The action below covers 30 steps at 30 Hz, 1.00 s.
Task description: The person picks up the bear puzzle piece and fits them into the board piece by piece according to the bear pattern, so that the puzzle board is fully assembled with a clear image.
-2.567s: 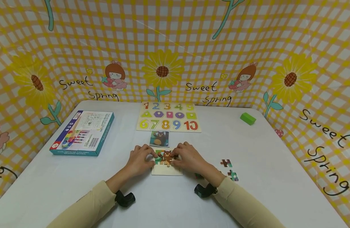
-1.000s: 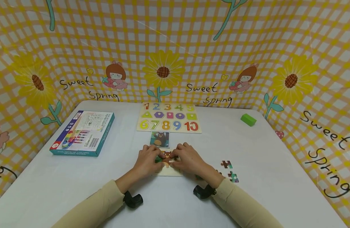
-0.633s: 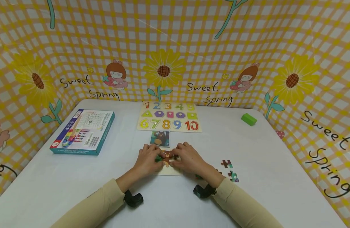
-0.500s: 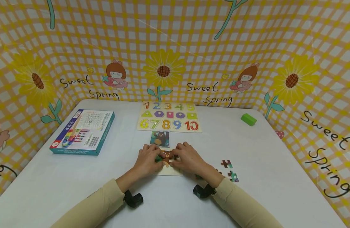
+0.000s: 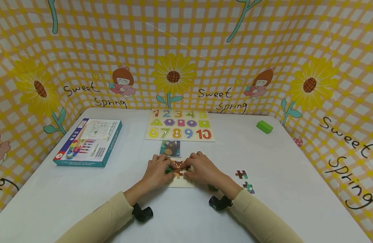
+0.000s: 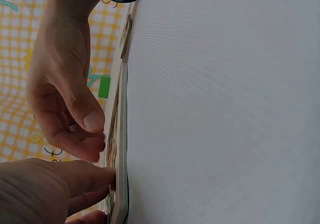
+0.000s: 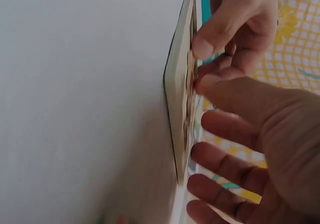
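A shallow puzzle board [image 5: 181,184] lies mid-table, its near strip bare. Joined bear jigsaw pieces [image 5: 178,165] fill part of its far half. My left hand [image 5: 156,172] curves over the left side, its thumb and forefinger holding a puzzle piece; in the left wrist view the left thumb [image 6: 95,178] meets the board's edge. My right hand [image 5: 202,170] bends over the right side, thumb and forefinger apart at the pieces. The right wrist view shows the right hand's other fingers [image 7: 227,164] spread and loosely bent, holding nothing. The hands partly cover the puzzle.
Loose jigsaw pieces, including a brown one [image 5: 241,174] and a green one [image 5: 249,187], lie to the right. Behind the board are a bear picture card [image 5: 170,149] and a number board [image 5: 180,125]. A flat box [image 5: 88,141] stands left, a green block [image 5: 264,127] far right.
My left hand has moved right, further over the pieces, and then stayed there. Just now my right hand has shifted slightly right, its thumb drawing back from the bear pieces.
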Motion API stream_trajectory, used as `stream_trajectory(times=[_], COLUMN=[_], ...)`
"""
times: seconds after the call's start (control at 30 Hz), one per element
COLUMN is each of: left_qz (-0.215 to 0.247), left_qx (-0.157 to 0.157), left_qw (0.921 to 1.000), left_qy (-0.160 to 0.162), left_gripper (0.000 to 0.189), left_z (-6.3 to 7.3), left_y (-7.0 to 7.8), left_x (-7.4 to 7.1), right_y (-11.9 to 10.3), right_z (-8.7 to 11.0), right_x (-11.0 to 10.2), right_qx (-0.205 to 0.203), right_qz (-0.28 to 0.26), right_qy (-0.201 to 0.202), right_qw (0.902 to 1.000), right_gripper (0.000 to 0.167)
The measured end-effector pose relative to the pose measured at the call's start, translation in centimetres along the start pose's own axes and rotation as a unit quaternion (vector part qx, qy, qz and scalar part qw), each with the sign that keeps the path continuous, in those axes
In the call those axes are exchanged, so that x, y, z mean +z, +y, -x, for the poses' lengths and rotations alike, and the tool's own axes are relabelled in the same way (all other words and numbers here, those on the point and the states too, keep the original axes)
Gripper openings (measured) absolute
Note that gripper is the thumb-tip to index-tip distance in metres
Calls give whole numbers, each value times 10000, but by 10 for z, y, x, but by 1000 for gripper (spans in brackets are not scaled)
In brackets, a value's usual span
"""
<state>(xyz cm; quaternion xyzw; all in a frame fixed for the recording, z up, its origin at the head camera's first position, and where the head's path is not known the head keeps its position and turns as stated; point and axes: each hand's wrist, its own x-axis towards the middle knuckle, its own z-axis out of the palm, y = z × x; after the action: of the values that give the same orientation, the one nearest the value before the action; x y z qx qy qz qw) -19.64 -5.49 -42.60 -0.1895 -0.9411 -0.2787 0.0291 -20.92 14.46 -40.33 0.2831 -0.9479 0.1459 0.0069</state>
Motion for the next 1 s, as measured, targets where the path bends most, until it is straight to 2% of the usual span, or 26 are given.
stream_trajectory(times=[0.17, 0.37, 0.83, 1.0], left_qz=[22, 86, 127, 145], left_qx=[18, 26, -78, -111], left_qw=[10000, 9999, 9999, 9998], left_qy=[20, 81, 25, -29], left_gripper=[12, 13, 10, 12], left_z=[2, 1, -1, -1], left_y=[-2, -1, -1, -1], left_x=[2, 1, 1, 1], right_y=[8, 24, 79, 98], right_z=[8, 22, 74, 94], right_x=[-10, -26, -56, -60], right_qx=[48, 387, 885, 1166], right_qz=[-110, -302, -221, -223], right_qy=[27, 77, 386, 417], right_qw=[9999, 9988, 9951, 9921], right_gripper=[24, 28, 27, 25])
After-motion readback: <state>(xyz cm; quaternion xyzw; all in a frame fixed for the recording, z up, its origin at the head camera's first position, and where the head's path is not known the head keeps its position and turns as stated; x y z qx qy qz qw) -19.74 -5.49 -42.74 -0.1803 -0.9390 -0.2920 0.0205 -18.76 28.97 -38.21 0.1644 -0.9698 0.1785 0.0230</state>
